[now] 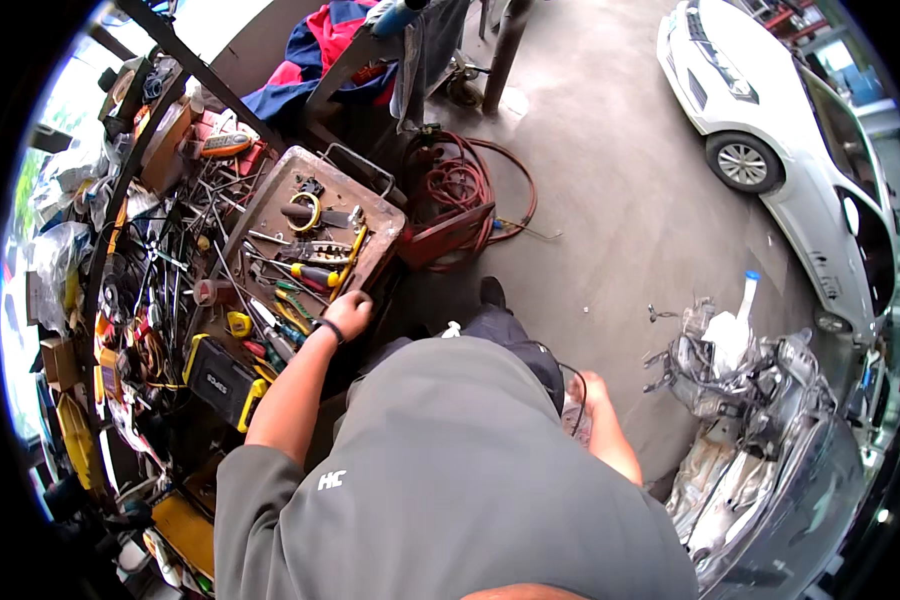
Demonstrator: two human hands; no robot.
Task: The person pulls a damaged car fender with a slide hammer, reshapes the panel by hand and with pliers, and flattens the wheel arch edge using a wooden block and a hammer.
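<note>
My left hand (350,315), with a dark band at the wrist, is closed at the near right edge of a worn metal tray (385,225). What its fingers grip, if anything, is hidden. Just beyond them lies a long yellow-handled tool (350,262). Also in the tray are a yellow-and-black screwdriver (315,275), a roll of yellow tape (305,212) and several pliers and hand tools. Low at my right side, my right hand (592,392) is curled beside a pale, partly see-through thing (574,418). A thin black cord (573,372) runs close to it; my body covers part of this.
A black-and-yellow tool case (225,382) and heaped tools lie left of the tray. Coiled red hose (455,185) rests on the floor beyond it. A white car (760,110) stands far right. Nearer right is a dark vehicle part (800,500) with exposed metalwork.
</note>
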